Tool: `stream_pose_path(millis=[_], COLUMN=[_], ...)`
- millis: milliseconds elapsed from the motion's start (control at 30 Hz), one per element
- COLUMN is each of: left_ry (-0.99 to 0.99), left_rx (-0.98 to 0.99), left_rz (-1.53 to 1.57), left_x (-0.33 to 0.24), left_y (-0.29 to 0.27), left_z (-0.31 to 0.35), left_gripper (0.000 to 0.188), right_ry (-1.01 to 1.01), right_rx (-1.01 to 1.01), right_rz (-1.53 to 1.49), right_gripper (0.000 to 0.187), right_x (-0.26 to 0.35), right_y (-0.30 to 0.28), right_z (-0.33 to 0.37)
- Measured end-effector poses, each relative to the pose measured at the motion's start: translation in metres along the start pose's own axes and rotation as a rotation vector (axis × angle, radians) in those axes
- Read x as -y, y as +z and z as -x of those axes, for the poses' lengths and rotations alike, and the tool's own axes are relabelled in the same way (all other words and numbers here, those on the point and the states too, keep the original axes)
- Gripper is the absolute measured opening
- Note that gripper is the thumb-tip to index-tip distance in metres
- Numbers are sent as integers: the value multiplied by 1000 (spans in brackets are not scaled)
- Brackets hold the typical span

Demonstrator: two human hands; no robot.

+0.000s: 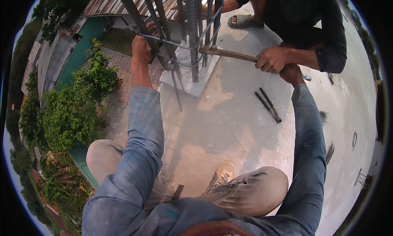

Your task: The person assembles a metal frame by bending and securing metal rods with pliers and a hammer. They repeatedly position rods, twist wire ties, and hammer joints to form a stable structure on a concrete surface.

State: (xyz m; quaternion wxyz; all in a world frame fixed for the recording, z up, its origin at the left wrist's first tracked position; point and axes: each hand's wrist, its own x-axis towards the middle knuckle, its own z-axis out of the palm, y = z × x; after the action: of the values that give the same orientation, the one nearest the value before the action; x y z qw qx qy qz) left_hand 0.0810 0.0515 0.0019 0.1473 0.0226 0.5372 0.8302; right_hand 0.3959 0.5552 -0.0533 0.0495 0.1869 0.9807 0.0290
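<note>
A rebar cage [192, 35] of upright bars and tied stirrups rises from a pale concrete pad [200, 82]. My left hand [142, 47] is closed round a bar on the cage's left side; the bars partly hide its fingers. At the right, my right hand [292, 74] is closed on the long handle of a rusty bending bar [233, 54], whose head meets a stirrup. A co-worker's hand [272, 59] grips the same handle just ahead of mine. The handle's shiny tip shows beyond my fist. Black-handled pincers [268, 105] lie on the concrete below.
A co-worker [299, 19] in dark clothes crouches across from me, one arm reaching behind the cage. Left, the slab drops off toward green trees [73, 113] and paving below. Loose wire [329, 152] lies on the slab [348, 100] at right. One bar end juts low from the cage.
</note>
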Motion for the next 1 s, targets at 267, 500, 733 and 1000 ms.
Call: stream_pose_path(millis=[267, 500, 733, 1000], left_ry=[-122, -308, -172, -169], left_rx=[268, 218, 138, 358], left_rz=[-64, -158, -281, -136], left_x=[26, 30, 13, 22], left_y=[-12, -7, 9, -9], left_z=[-40, -58, -31, -46], left_gripper=[50, 50, 44, 56], right_ry=[152, -60, -290, -240], right_rx=[35, -81, -240, -495], right_rz=[-94, -45, -224, -215], right_gripper=[26, 22, 17, 27], right_x=[-3, -20, -13, -13], right_y=[-1, 10, 11, 26], right_z=[1, 0, -5, -8])
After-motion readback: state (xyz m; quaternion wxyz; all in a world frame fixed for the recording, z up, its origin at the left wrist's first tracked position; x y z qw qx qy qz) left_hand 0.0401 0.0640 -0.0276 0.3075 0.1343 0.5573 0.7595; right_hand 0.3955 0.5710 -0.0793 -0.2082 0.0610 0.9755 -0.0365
